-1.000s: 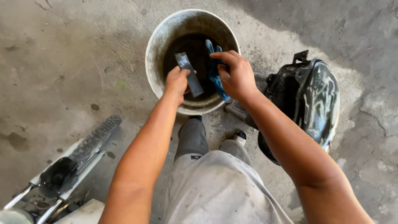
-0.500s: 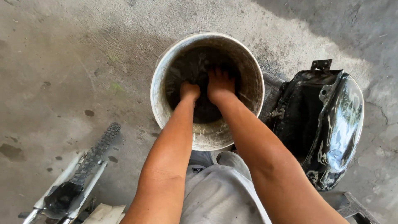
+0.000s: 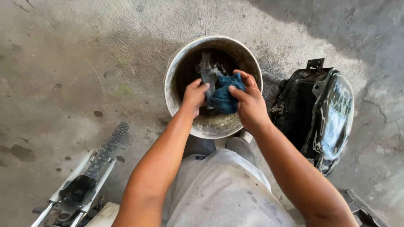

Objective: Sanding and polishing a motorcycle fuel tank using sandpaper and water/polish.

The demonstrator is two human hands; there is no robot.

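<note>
A soaked blue rag is clenched in the right hand over the bucket. A narrow dark metal part, likely stiff and slippery, is pinched by the left hand.

Concrete floor, grey, stained and cracked. Standing on it: one round pale bucket, with a glossy black motorcycle tank just beside. Lower left: a footrest assembly with ribbed black tread.

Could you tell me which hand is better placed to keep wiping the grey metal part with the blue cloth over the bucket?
The right hand: it already holds the blue cloth against the grey metal part. The left hand grips that part over the bucket, so it is probably better kept steadying it.
</note>
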